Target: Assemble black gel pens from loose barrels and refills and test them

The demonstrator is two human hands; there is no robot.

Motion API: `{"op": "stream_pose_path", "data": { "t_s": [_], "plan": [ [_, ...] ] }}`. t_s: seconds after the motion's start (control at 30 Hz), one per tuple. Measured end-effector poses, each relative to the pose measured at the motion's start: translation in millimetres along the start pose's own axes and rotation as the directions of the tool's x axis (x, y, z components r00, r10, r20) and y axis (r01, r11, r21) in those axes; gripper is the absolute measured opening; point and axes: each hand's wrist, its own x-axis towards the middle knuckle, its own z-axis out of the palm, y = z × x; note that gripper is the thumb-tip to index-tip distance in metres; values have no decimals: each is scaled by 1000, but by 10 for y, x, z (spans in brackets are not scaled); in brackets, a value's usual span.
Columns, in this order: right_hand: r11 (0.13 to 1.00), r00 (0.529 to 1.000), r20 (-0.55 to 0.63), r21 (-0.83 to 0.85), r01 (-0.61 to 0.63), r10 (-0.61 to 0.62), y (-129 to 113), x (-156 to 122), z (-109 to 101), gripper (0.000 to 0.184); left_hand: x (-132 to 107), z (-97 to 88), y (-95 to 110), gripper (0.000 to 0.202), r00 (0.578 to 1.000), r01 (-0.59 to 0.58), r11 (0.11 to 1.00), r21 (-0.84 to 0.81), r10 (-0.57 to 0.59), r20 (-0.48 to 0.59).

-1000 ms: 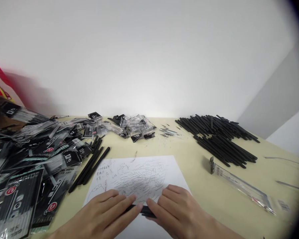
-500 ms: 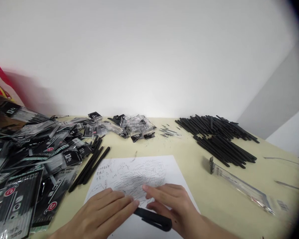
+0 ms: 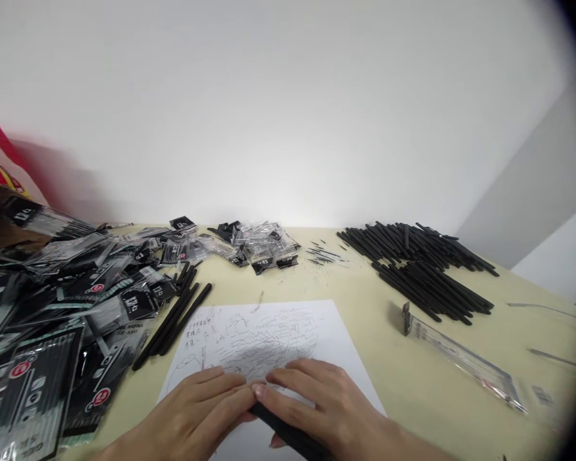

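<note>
Head view: my left hand [image 3: 196, 400] and right hand [image 3: 324, 400] curl together over a black pen [image 3: 290, 433], grip unclear; it looks light, stiff and slick, so I'd hold mid-barrel.

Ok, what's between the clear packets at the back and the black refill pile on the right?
Head view: a small scatter of thin dark pieces on the pale tabletop, too small to identify.
</note>
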Motion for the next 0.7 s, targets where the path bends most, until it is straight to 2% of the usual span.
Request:
{"op": "stream_pose_path", "data": {
  "t_s": [0.1, 0.27, 0.43, 0.53, 0.7],
  "plan": [
    [1000, 1000, 3, -18, -4, 4, -1, -1, 4, 35, -101, 83, -2, 19, 998, 51, 998, -37, -52, -22],
    [999, 1000, -9, -41, 19, -20, -52, -33, -27, 31, -223, 160, -19, 15, 995, 103, 982, -159, -102, 15],
    [988, 996, -78, -149, 39, -51, -33, -58, -30, 21, -188, 112, -51, 26, 974, 210, 951, -228, -223, -30],
    [969, 997, -32, -240, 56, -65, 63, -67, -1, 22, -185, 88, -61, 28, 977, 200, 962, -188, -210, -36],
    [936, 996, 89, -352, 5, 28, 209, -78, -3, 32, -208, 52, -41, 26, 989, 150, 983, -109, -149, 22]
  ]
}}
